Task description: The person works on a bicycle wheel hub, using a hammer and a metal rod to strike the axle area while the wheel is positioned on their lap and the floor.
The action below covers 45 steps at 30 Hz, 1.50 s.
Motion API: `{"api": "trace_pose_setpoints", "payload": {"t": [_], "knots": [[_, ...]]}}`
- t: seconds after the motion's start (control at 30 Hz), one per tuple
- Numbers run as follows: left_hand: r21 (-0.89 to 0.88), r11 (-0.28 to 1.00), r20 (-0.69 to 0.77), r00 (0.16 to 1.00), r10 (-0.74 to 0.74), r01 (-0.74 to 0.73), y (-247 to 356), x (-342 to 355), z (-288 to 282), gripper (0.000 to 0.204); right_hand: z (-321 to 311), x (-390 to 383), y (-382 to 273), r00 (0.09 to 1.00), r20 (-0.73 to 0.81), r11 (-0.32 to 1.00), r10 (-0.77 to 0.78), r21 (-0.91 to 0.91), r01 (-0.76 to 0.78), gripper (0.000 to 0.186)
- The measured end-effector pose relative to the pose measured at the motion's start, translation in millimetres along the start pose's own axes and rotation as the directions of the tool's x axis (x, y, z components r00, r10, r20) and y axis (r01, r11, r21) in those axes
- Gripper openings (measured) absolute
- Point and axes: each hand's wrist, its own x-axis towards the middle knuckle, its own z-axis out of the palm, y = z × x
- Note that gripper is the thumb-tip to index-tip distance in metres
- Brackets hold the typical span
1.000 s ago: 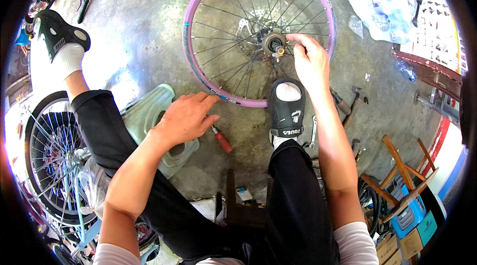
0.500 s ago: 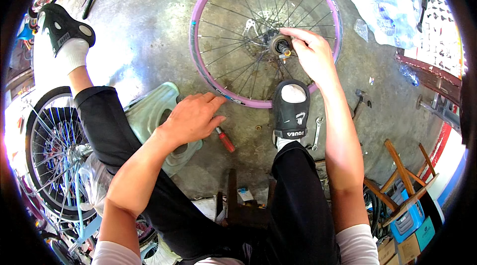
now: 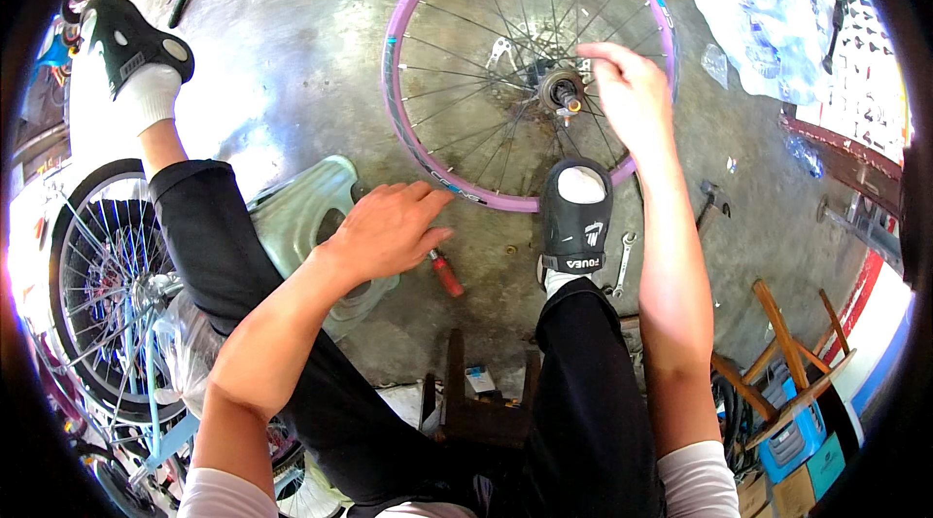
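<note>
A pink bicycle wheel (image 3: 409, 122) with black spokes, a brake disc and a central hub with a sprocket (image 3: 562, 90) lies on the floor. My right hand (image 3: 632, 95) is just right of the hub, index finger stretched out over the spokes, the others partly curled. My left hand (image 3: 384, 231) is at the rim's lower left, fingers loosely spread, their tips touching or very near it. A red-handled screwdriver (image 3: 445, 275) lies below that hand. My right shoe (image 3: 573, 222) is at the rim's lower edge; a wrench (image 3: 624, 263) lies beside it.
A translucent plastic seat or panel (image 3: 301, 197) lies left, beside more bicycle wheels (image 3: 78, 226). A hammer (image 3: 712, 202), wrapped bottles (image 3: 768, 13), a wooden stool (image 3: 782, 333) and a blue box (image 3: 787, 440) are at the right. My left foot (image 3: 141, 51) is stretched out upper left.
The wheel appears further right in the view, along with the floor items. My right hand has moved up and right with its index finger over the hub area; my left hand has shifted slightly right.
</note>
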Motion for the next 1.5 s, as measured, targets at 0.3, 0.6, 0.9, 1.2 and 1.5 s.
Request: {"api": "trace_pose_setpoints", "payload": {"t": [0.3, 0.6, 0.9, 1.2, 1.5], "knots": [[0.02, 1.0, 0.019, 1.0, 0.015, -0.015, 5, 3, 3, 0.045, 0, 2, 3, 0.989, 0.084, 0.991, -0.118, -0.059, 0.123, 0.027], [0.024, 0.999, 0.006, 1.0, 0.021, -0.021, 4, 4, 5, 0.044, 6, -2, 8, 0.991, 0.062, 0.993, -0.12, 0.006, 0.12, 0.027], [0.044, 0.999, -0.006, 1.0, 0.013, -0.013, 1, 2, 6, 0.043, -2, 3, 3, 0.999, 0.019, 0.978, 0.035, -0.206, -0.03, 0.029], [0.009, 1.0, 0.028, 1.0, -0.001, 0.0, 4, 3, 4, 0.043, -14, -2, 11, 0.984, -0.17, 0.855, 0.054, 0.517, 0.043, 0.027], [-0.03, 0.999, 0.031, 0.999, -0.016, 0.017, 9, 1, -7, 0.044, -38, -133, 170, 0.874, -0.249, 0.855, 0.417, 0.435, -0.284, 0.024]]}}
